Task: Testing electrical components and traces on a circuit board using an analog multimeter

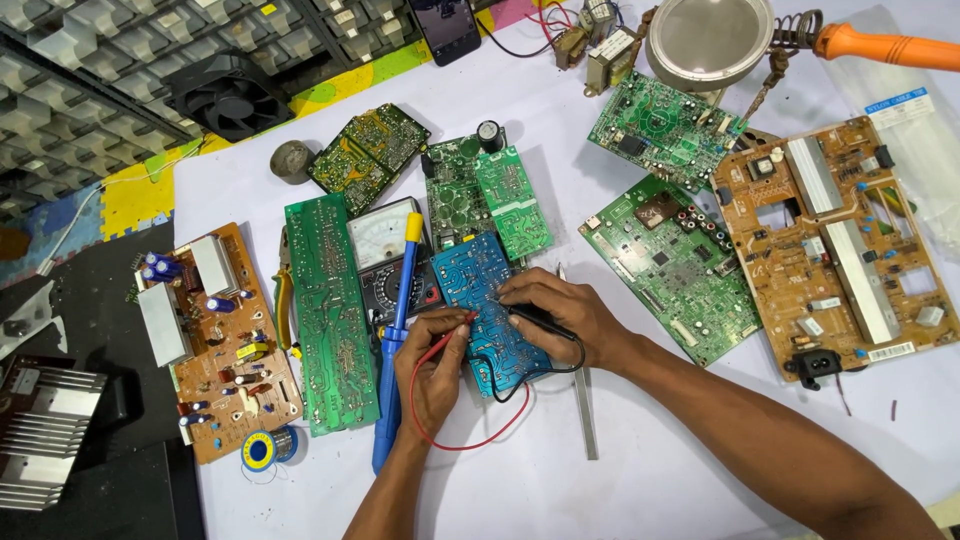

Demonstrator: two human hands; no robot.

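Observation:
A blue circuit board (pixel 470 275) lies in the middle of the white table. My left hand (pixel 432 365) pinches a red test probe (pixel 452 325) whose tip touches the board's left side. My right hand (pixel 560 315) holds a black test probe (pixel 535 320) against the board's centre. Red and black leads (pixel 470 440) loop from the probes toward me. An analog multimeter (pixel 385 245) sits just left of the board, partly under a blue and yellow screwdriver (pixel 398 330).
Green boards (pixel 328 310) (pixel 670 265) (pixel 660 125) and brown boards (pixel 225 340) (pixel 840 235) lie all around. A solder spool (pixel 262 450) sits at the front left, a metal ruler (pixel 585 410) by my right wrist, an orange-handled soldering iron (pixel 880 45) and lamp (pixel 708 35) at the back.

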